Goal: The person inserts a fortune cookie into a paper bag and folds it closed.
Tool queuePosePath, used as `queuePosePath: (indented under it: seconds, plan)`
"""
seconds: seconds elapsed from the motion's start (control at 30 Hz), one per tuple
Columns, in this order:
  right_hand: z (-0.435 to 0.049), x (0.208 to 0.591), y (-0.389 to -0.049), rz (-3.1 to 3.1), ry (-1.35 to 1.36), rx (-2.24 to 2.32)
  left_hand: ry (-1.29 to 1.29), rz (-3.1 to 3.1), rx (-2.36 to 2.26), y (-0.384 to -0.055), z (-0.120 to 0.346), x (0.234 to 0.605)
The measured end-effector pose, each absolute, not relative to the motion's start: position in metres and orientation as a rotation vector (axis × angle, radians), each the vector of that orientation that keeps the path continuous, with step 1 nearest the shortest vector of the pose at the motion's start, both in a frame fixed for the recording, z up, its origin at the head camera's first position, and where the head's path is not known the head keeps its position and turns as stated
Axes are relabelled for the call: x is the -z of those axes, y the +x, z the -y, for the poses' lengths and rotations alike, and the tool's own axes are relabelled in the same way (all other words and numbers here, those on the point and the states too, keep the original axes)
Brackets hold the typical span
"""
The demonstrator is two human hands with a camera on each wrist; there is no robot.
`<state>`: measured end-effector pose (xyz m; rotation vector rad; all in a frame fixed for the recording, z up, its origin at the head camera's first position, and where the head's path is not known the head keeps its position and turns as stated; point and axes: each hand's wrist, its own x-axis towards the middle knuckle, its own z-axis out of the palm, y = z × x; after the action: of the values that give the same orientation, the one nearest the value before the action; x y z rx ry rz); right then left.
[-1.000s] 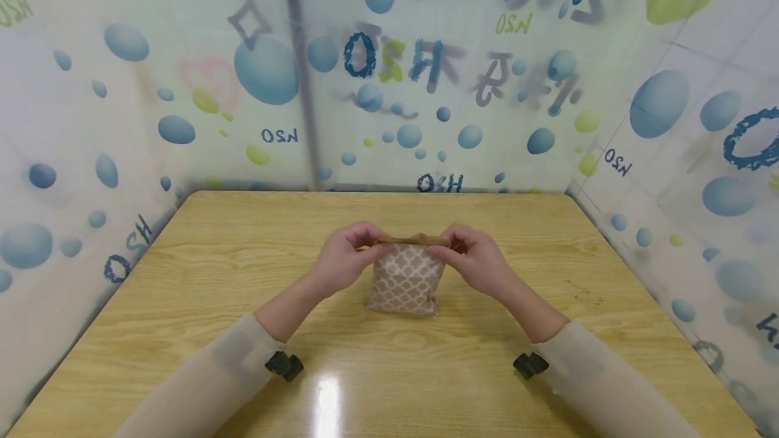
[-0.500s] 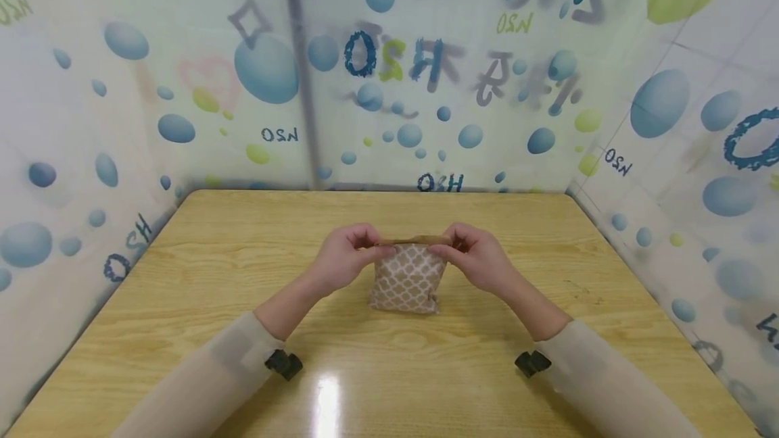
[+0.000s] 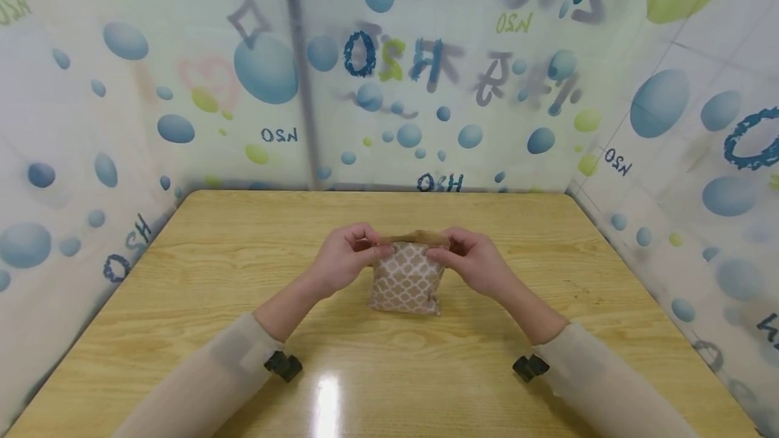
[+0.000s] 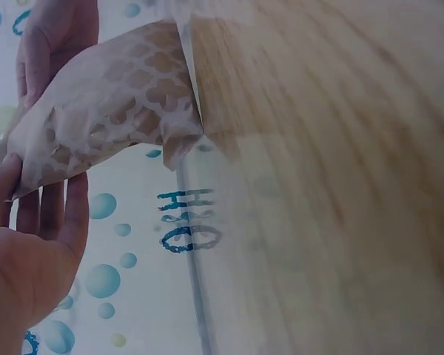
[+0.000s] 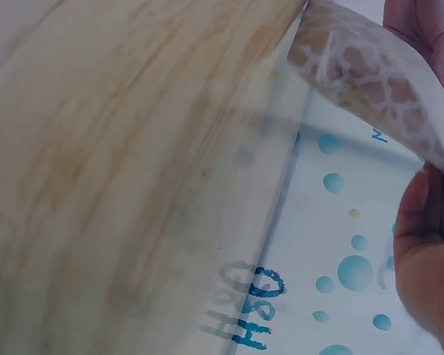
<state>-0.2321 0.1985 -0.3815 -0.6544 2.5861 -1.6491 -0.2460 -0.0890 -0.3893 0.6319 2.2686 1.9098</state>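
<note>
A small brown paper bag (image 3: 406, 281) with a white lattice pattern stands on the table in the head view, its top edge folded over into a plain brown strip. My left hand (image 3: 343, 259) pinches the upper left corner, thumb on the near face and fingers behind. At the upper right corner my right hand (image 3: 477, 259) pinches the same fold. In the left wrist view the bag (image 4: 107, 103) looks puffed out, with the left hand (image 4: 41, 237) curled at its edge. The right wrist view shows the bag (image 5: 370, 70) above the fingers of the right hand (image 5: 433, 251).
The wooden table (image 3: 182, 303) spreads around the bag on all sides. Printed wall panels (image 3: 389, 120) with blue and green bubbles stand along its back and sides. A dark wrist camera (image 3: 283, 366) sits at the left cuff, another wrist camera (image 3: 531, 366) at the right.
Both hands keep their pinch on the bag's top. The right fingers shift slightly, and the brown folded strip rises a little in the middle.
</note>
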Motion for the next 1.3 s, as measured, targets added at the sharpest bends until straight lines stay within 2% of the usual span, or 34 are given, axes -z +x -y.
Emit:
queuePosePath:
  seconds: [0.53, 0.83, 1.3]
  plan:
    - [-0.2035, 0.3863, -0.234, -2.481, -0.945, 1.737, 0.775, -2.276, -1.901, -0.2474, 0.0902, 0.3895]
    - [-0.2071, 0.3895, -0.2345, -2.49, -0.939, 1.69, 0.974, -2.284, -1.794, -0.2439, 0.0896, 0.3888]
    - [-0.2082, 0.389, -0.2371, -2.601, -1.015, 1.54, 0.887, -2.473, -1.655, -0.2437, 0.087, 0.3895]
